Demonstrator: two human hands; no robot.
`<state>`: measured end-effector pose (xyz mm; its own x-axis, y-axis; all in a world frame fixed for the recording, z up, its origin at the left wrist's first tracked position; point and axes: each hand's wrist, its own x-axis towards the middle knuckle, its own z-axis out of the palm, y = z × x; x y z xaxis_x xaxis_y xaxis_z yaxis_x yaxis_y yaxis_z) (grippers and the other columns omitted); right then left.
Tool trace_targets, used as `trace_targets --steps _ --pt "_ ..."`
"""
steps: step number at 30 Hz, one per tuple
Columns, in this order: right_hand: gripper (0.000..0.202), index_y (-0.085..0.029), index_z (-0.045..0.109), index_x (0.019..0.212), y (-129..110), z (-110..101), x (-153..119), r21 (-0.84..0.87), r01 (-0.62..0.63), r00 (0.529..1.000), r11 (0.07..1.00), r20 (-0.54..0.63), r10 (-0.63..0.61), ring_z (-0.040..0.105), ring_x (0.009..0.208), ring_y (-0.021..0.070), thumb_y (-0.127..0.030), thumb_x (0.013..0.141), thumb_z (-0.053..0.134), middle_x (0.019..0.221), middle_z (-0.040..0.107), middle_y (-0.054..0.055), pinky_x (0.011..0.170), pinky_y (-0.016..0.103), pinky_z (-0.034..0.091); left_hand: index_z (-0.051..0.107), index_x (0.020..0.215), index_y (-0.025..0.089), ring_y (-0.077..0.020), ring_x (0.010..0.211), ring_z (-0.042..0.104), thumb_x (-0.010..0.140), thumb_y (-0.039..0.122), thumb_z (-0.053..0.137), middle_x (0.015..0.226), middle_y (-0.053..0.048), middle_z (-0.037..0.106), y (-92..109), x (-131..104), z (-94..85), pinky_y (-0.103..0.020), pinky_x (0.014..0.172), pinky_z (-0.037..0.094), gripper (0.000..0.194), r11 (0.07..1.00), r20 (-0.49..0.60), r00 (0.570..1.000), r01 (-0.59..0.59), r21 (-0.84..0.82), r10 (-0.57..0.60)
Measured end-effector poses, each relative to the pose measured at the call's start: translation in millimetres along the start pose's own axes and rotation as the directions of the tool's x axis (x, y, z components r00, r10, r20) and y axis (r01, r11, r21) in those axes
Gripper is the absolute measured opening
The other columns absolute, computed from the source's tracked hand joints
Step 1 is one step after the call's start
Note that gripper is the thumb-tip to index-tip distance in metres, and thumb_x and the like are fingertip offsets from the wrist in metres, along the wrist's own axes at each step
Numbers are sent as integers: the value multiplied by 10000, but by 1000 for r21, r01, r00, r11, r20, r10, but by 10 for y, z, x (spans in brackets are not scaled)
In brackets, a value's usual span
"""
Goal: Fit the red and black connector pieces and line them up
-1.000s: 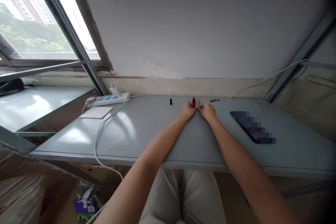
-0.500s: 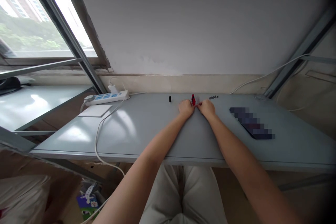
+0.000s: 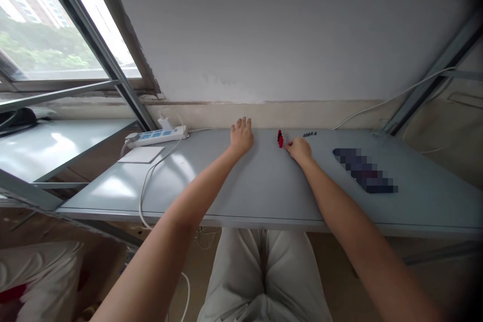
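Note:
My left hand (image 3: 242, 137) is near the back of the desk with its fingers spread and pointing towards the wall. The small black cylinder seen earlier at that spot is hidden by it. My right hand (image 3: 299, 150) is closed, thumb and finger pinched at the edge of a small see-through piece (image 3: 286, 138). Directly left of that piece, small red-and-black objects (image 3: 280, 140) stand close together; their exact kind is too small to tell. Several tiny dark parts (image 3: 310, 134) lie in a row behind my right hand.
The grey desk (image 3: 264, 186) runs along the wall. At the left are a white power strip (image 3: 162, 134), a white flat square (image 3: 140, 154) and a loose white cable (image 3: 145, 186). A dark, pixelated flat object (image 3: 364, 171) lies to the right.
My left hand has left the red-and-black objects, moved left to where the black cylinder stood, and spread its fingers. My right hand stays by the see-through piece. The view has shifted slightly.

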<state>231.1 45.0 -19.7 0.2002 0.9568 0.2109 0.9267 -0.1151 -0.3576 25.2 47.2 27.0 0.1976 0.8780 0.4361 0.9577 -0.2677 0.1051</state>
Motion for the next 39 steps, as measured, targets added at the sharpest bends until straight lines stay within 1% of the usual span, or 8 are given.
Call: trace_targets --steps 9,14,18,25,28,31,35,39 --pt "275 -171 677 873 5 -4 1 -11 6 1000 1000 -6 -6 582 805 218 -363 732 539 859 640 125 665 301 427 507 1055 156 -254 982 509 826 207 322 1047 -156 557 -245 -48 203 -369 814 372 299 979 230 967 146 -142 -111" --pt "279 -176 675 884 -6 -20 -12 -2 -1 1000 1000 4 1 582 805 218 -367 734 537 862 641 123 665 302 428 516 1045 170 -233 940 534 798 277 421 1028 -148 572 -187 -71 300 -323 786 385 285 952 182 969 205 -227 -166" --pt "284 -172 674 880 -10 -25 -15 -8 2 1000 1000 2 -2 582 813 220 -372 735 536 852 641 127 665 300 428 585 885 173 -216 892 550 777 268 459 910 -138 607 -102 -72 402 -317 766 387 192 886 188 953 292 -360 -238" --pt "303 -149 648 898 -26 -84 -30 -81 16 999 997 47 -12 579 841 235 -376 732 536 890 628 141 666 301 424 598 714 155 -190 782 550 706 269 548 787 -103 593 -10 -70 407 -303 722 389 125 679 101 912 366 -637 -397" --pt "303 -126 626 921 -78 -138 -92 -121 20 997 992 75 -11 578 837 243 -347 732 539 910 614 161 670 308 418 582 756 141 -141 682 537 723 294 526 762 -84 592 58 -128 342 -265 651 402 167 504 153 876 398 -766 -458" --pt "266 -122 617 884 -201 -181 -174 -94 60 995 994 88 -52 577 820 237 -326 762 497 883 613 163 676 305 408 559 790 139 -96 606 503 735 313 509 755 -67 598 134 -215 275 -227 586 396 189 337 187 881 352 -873 -435" --pt "372 -153 589 805 -409 -175 -254 199 208 974 958 45 -221 570 730 173 -366 860 288 770 621 99 654 263 396 546 772 140 -65 526 446 733 316 508 772 -66 613 207 -307 191 -215 518 364 185 187 240 913 313 -931 -329" --pt "428 -163 538 742 -502 -85 -271 516 266 946 814 23 -323 513 555 110 -428 867 227 606 564 30 564 224 378 556 725 149 -59 535 442 702 345 547 772 -48 602 273 -360 106 -214 515 341 198 114 275 935 305 -945 -226"
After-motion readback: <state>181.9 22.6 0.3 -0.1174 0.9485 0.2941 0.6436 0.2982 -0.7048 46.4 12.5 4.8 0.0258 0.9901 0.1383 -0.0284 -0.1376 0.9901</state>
